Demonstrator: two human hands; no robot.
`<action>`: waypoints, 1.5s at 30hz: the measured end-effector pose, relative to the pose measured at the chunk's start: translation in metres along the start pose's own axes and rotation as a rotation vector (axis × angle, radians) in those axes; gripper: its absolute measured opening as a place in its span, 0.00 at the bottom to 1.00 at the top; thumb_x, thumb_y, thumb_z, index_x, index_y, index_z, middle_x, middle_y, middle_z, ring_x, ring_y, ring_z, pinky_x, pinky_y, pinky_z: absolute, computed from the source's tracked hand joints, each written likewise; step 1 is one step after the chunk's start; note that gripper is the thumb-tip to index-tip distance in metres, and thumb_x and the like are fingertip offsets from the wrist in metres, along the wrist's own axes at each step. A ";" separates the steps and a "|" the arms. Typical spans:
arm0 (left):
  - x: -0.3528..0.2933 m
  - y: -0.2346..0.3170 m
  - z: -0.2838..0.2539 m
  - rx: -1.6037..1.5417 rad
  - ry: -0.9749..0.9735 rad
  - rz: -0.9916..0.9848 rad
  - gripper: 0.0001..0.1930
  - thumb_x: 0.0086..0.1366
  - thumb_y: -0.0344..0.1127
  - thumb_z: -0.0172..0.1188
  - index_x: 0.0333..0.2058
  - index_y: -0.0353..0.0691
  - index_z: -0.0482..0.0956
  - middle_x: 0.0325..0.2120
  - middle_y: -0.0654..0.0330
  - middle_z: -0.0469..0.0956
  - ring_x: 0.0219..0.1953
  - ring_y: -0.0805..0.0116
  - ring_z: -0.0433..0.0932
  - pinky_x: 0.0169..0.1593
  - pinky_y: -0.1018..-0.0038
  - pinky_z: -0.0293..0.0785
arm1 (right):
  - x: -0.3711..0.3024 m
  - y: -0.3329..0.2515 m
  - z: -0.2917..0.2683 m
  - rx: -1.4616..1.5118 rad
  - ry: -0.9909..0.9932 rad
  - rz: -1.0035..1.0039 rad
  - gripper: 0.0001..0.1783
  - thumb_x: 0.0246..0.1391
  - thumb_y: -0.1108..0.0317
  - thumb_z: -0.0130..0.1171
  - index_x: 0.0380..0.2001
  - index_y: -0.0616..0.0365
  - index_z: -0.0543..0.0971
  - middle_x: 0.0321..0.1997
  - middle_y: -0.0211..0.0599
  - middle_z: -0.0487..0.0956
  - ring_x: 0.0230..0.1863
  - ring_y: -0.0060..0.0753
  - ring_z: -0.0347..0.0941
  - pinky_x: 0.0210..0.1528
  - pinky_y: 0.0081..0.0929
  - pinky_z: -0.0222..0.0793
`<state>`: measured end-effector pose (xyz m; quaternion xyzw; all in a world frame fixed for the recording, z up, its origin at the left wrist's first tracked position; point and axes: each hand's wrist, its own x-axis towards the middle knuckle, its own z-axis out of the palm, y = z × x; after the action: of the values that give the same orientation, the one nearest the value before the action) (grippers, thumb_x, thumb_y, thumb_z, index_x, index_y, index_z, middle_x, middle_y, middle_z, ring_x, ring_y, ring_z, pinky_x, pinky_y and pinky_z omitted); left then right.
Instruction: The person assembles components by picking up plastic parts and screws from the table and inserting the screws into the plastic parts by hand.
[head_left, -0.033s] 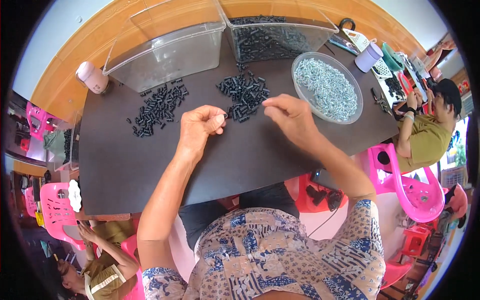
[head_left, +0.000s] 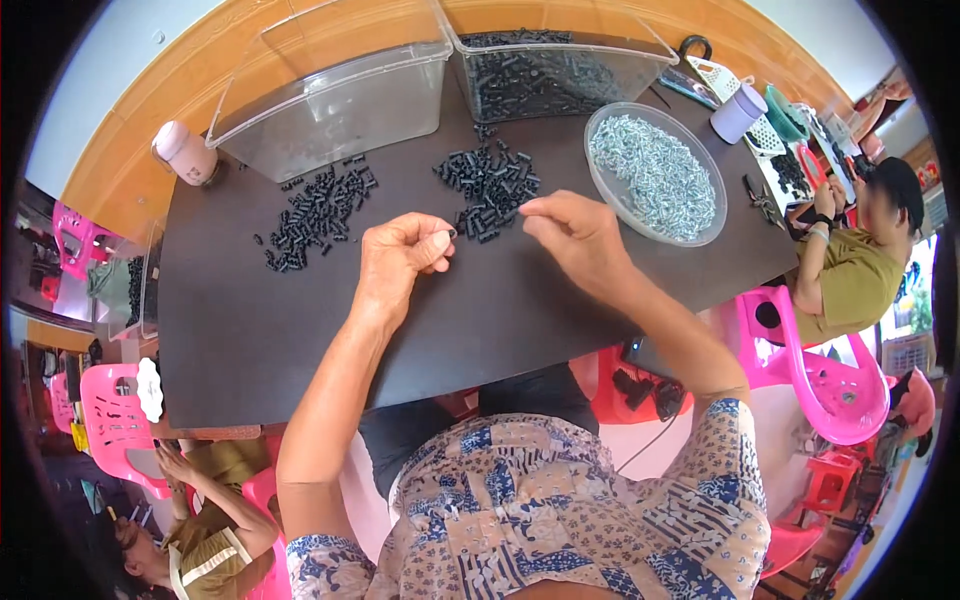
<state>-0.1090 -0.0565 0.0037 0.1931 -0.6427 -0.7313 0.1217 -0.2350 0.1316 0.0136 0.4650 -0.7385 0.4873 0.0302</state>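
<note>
My left hand [head_left: 402, 258] is closed over the dark table, pinching a small black plastic cylinder [head_left: 452, 234] whose end peeks out at the fingertips. To its right, my right hand [head_left: 582, 242] has thumb and forefinger pressed together. Anything in that pinch is too small to make out. Just beyond both hands lies a pile of black cylinders [head_left: 490, 185]. Another heap of black cylinders [head_left: 318, 215] spreads to the left of my left hand. A round clear tray [head_left: 722, 222] full of small silvery metal pieces [head_left: 660, 180] stands right of my right hand.
Two clear plastic bins line the back: the left bin [head_left: 350, 110], and the right bin [head_left: 565, 85] with many black pieces. A pink bottle [head_left: 184, 153] and a lilac cup [head_left: 738, 113] flank them. Pliers [head_left: 762, 200] lie at right. Two people sit nearby, among pink chairs [head_left: 825, 375].
My right hand has shifted slightly left, toward my left hand. The left hand stays nearly still, with the black cylinder in its pinch.
</note>
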 end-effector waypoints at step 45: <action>0.015 -0.027 0.013 1.112 0.268 0.691 0.09 0.44 0.29 0.64 0.28 0.42 0.79 0.21 0.58 0.70 0.28 0.59 0.74 0.31 0.64 0.69 | -0.050 -0.001 0.023 -0.459 0.029 -0.323 0.11 0.33 0.78 0.59 0.26 0.61 0.72 0.30 0.38 0.68 0.32 0.39 0.65 0.33 0.32 0.65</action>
<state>-0.1265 -0.0473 -0.0231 0.0990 -0.9282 -0.1799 0.3101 -0.1970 0.1470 -0.0227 0.5506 -0.7454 0.3029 0.2226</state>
